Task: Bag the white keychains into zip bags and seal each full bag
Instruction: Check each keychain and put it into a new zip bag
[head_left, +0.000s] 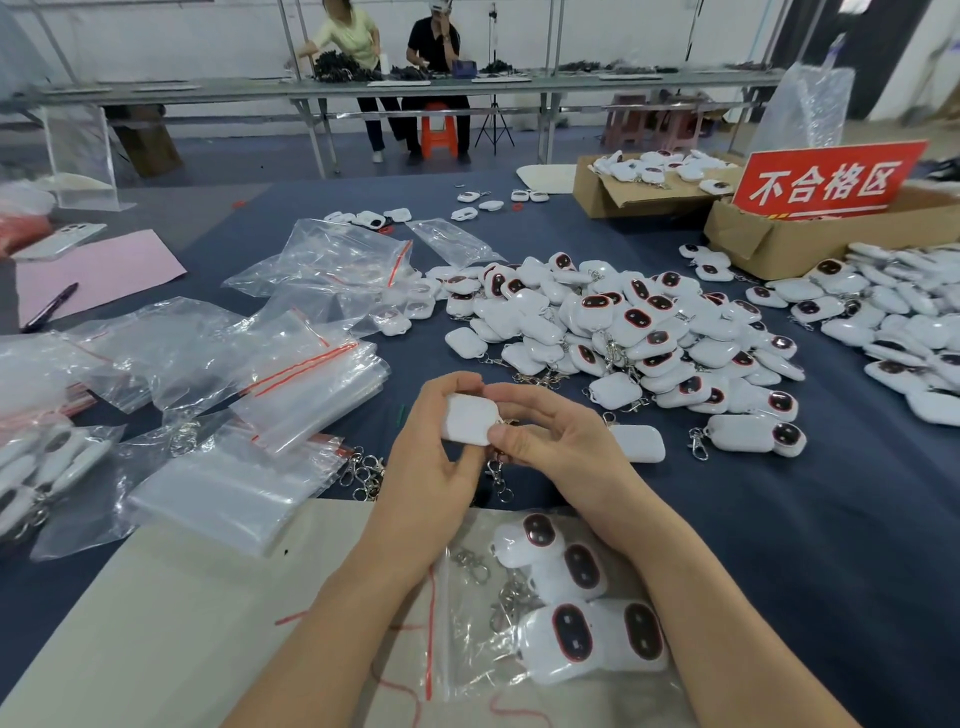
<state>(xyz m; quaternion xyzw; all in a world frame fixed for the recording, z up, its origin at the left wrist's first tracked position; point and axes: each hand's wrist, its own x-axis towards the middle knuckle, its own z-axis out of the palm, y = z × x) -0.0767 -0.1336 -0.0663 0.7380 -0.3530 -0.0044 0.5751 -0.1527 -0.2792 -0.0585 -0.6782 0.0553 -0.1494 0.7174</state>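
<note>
one keychain in hand, a part-filled bag waiting below

both hands are up off the tabletop (831, 519) with a single white keychain (467, 418) between them. the left hand (431, 457) cradles it with curled fingers (457, 382) wrapped over its top and side. the right hand (550, 436) pinches its right edge, close to where the ring joins. its metal clasp (496, 480) dangles free underneath. the blank back of the piece faces up, so i can't see its dark window.

right under the wrists lies the zip bag (462, 597), flat on a pale sheet, with four bagged keychains (571, 629) in its right half. its red zip strip runs down the left side, so the mouth seems to face the left hand. the loose pile (623, 332) sits just beyond the hands, and the stack of empty bags (311, 384) is off to the left.

from where i stand, this looks like a quick look-over before the drop. to do it well, i'd let the left hand go down and lift the top lip of the bag. the right hand can then feed the piece in, body first. the clasp should trail behind, since a hook snagging on the strip would slow things. i'd push it snug against the others and keep chains clear of the zip track, or the seal won't press shut cleanly.
</note>
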